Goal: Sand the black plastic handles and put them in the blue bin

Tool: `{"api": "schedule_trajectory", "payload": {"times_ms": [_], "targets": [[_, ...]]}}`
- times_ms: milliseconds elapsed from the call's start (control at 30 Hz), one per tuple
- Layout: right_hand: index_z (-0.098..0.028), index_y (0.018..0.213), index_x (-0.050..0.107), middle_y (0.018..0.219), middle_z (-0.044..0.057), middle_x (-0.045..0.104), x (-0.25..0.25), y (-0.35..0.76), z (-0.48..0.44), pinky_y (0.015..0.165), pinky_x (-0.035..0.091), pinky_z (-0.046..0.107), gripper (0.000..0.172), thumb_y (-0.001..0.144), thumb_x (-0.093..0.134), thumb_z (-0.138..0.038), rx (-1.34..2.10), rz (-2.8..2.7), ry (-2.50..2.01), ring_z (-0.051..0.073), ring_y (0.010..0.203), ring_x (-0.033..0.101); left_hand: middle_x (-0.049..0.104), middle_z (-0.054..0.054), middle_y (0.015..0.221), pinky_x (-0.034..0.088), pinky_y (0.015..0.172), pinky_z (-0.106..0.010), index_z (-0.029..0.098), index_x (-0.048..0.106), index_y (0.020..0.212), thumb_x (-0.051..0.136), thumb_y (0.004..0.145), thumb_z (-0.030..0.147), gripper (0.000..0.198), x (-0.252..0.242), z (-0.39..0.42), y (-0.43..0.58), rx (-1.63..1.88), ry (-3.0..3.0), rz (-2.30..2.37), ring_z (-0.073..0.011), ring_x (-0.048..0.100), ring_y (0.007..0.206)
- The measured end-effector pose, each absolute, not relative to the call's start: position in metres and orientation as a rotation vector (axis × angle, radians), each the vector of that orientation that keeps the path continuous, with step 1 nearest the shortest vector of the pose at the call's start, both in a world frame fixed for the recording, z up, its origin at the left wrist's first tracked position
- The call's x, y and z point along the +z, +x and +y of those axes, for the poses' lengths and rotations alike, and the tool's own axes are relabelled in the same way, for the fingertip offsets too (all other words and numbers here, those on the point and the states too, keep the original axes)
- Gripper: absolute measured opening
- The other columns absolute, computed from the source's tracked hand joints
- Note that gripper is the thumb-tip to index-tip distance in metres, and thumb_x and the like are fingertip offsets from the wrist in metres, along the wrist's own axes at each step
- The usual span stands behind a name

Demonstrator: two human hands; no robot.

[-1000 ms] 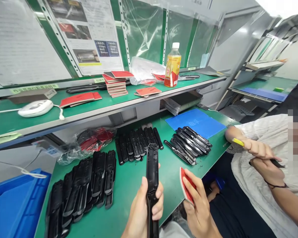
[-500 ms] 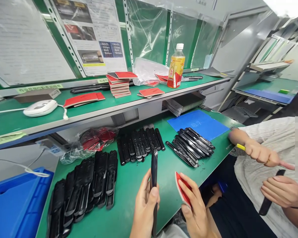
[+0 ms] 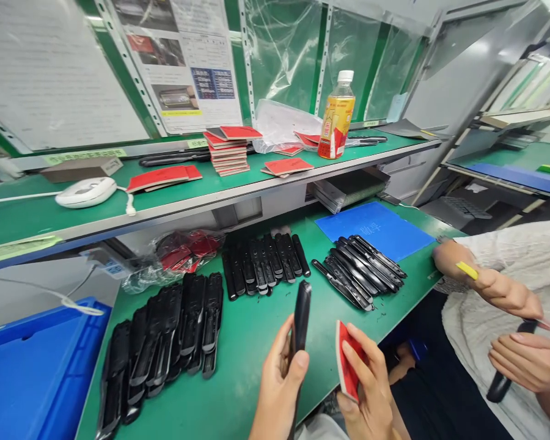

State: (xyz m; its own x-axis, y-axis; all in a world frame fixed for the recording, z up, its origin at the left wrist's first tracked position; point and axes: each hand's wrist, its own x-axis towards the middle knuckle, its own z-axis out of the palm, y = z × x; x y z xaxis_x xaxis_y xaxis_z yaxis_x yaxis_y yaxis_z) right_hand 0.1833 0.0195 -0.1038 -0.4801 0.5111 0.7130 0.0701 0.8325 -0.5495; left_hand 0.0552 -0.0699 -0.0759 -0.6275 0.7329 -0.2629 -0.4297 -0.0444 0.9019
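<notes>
Shells (image 3: 158,342), black, crowd the green bench (image 3: 242,373) left, back and right; open green runs to its near edge, where the left hand (image 3: 282,379) wraps an upright black piece (image 3: 303,308), the right hand (image 3: 371,382) pinching a red pad (image 3: 347,374).

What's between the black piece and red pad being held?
In the head view, only a gap, with green tabletop beyond, separates the black piece and red pad.

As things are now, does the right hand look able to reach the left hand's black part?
Probably yes: the right hand is close to the black part; only the red pad it holds lies between, which may hinder gripping.
</notes>
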Motion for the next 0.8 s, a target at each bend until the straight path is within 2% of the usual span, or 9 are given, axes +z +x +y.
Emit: {"api": "schedule_trajectory", "payload": {"times_ms": [67,133,200,267,333,400,467,600,800], "targets": [[-0.025,0.147,0.042,0.151,0.013,0.038,-0.109,0.186,0.02,0.097,0.048,0.048,0.051,0.1,0.043,-0.044,0.555,-2.013,-0.436,0.033,0.131,0.046,0.06,-0.001,0.074,0.03,0.038,-0.022,0.022,0.055,0.13,0.07,0.079,0.054,0.062,-0.09,-0.068,0.062,1.699,0.351,1.39,-0.0078,0.042,0.043],[-0.026,0.146,0.044,0.15,0.013,0.041,-0.118,0.191,0.021,0.098,0.047,0.049,0.05,0.1,0.043,-0.045,0.595,-2.034,-0.483,0.034,0.13,0.048,0.062,-0.003,0.072,0.031,0.036,-0.022,0.016,0.056,0.126,0.053,0.085,0.065,0.063,-0.107,-0.068,0.061,1.594,0.287,1.373,-0.0085,0.043,0.038],[-0.026,0.145,0.046,0.147,0.013,0.046,-0.132,0.198,0.024,0.099,0.046,0.051,0.05,0.099,0.043,-0.045,0.658,-2.043,-0.545,0.035,0.127,0.051,0.067,-0.008,0.074,0.038,0.038,-0.025,0.012,0.056,0.121,0.03,0.091,0.069,0.07,-0.123,-0.076,0.044,1.501,0.237,1.505,-0.0127,0.051,0.04],[-0.025,0.142,0.05,0.144,0.013,0.05,-0.148,0.207,0.027,0.097,0.048,0.051,0.049,0.098,0.044,-0.045,0.711,-2.026,-0.616,0.035,0.125,0.054,0.072,-0.013,0.083,0.048,0.049,-0.029,0.012,0.057,0.116,0.019,0.094,0.064,0.068,-0.132,-0.093,0.009,1.375,0.293,1.877,-0.018,0.062,0.052],[-0.023,0.14,0.052,0.142,0.013,0.052,-0.164,0.217,0.03,0.09,0.053,0.049,0.048,0.098,0.045,-0.044,0.747,-1.995,-0.675,0.035,0.122,0.056,0.074,-0.013,0.087,0.052,0.064,-0.035,0.015,0.059,0.109,0.026,0.096,0.059,0.057,-0.134,-0.114,-0.039,1.118,0.392,2.365,-0.0238,0.068,0.068],[-0.022,0.14,0.053,0.141,0.013,0.054,-0.175,0.223,0.032,0.084,0.057,0.046,0.047,0.097,0.046,-0.042,0.793,-1.963,-0.719,0.035,0.12,0.057,0.073,-0.017,0.092,0.05,0.077,-0.045,0.015,0.057,0.119,0.029,0.097,0.05,0.05,-0.133,-0.131,-0.088,0.972,0.345,2.611,-0.0322,0.068,0.084],[-0.021,0.139,0.054,0.14,0.013,0.054,-0.179,0.225,0.032,0.086,0.057,0.046,0.046,0.098,0.046,-0.041,0.839,-1.944,-0.751,0.034,0.121,0.057,0.068,-0.024,0.108,0.044,0.084,-0.057,0.012,0.052,0.131,0.028,0.097,0.048,0.055,-0.131,-0.14,-0.128,0.79,0.302,2.839,-0.0406,0.065,0.095],[-0.021,0.137,0.055,0.141,0.013,0.054,-0.171,0.225,0.028,0.098,0.053,0.046,0.045,0.099,0.045,-0.043,0.867,-1.965,-0.784,0.033,0.126,0.055,0.059,-0.023,0.122,0.045,0.081,-0.056,0.016,0.056,0.132,0.031,0.096,0.041,0.05,-0.131,-0.137,-0.166,0.51,0.38,3.069,-0.0397,0.063,0.096],[-0.023,0.136,0.056,0.137,0.012,0.058,-0.174,0.239,0.026,0.096,0.056,0.042,0.045,0.1,0.042,-0.045,0.799,-1.918,-0.853,0.03,0.123,0.059,0.054,-0.028,0.121,0.046,0.077,-0.058,0.007,0.05,0.136,0.03,0.096,0.029,0.05,-0.139,-0.084,-0.146,0.377,0.772,3.227,-0.0435,0.051,0.107]]}}
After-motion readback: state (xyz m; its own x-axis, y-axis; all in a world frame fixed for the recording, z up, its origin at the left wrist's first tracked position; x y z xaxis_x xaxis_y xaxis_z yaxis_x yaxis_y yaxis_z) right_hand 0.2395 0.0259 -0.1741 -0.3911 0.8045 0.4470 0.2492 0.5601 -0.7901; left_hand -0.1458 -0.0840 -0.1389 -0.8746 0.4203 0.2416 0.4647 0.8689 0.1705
